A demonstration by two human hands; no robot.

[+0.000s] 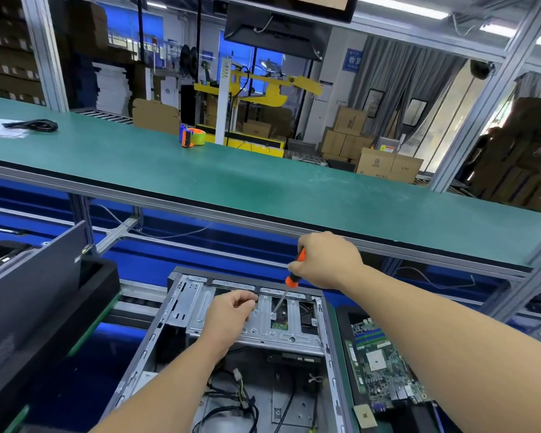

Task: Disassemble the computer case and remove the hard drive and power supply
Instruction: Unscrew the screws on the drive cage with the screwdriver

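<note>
- Right hand (324, 260) is wrapped round the orange-and-black handle of a screwdriver (289, 284), held above the far end of the case (181, 310).
- Screwdriver's thin shaft slants down and to the left; its tip rests on a screw (273, 315) in the drive bracket (263, 326).
- Left hand (228, 317) lies on the same bracket, just left of the screw, with its fingers curled in; whether they pinch anything cannot be told.
- Case lies on its side with the open face up, in front of the person, on a conveyor below the green table (263, 189).
- Drive bracket is a silver stamped metal plate spanning the far end of the case; through its cut-outs a green circuit board (279, 325) and dark parts show underneath.
- Nearer the person, loose black cables (231, 401) lie on the floor of the case, with a white connector among them.
- Right of the case, a bare motherboard (384, 367) lies flat on a dark tray, partly hidden by the right forearm.
- Left of the case stands a black tray or bin (44, 323), with a dark flat panel (35, 276) leaning over it.
- On the table, well away from the hands, sit an orange and blue tape dispenser (191, 135) near its far edge and a coiled black cord (33, 125) on white paper at far left.
- Behind the table are stacked cardboard boxes (384, 165) and a yellow machine (263, 89).
</note>
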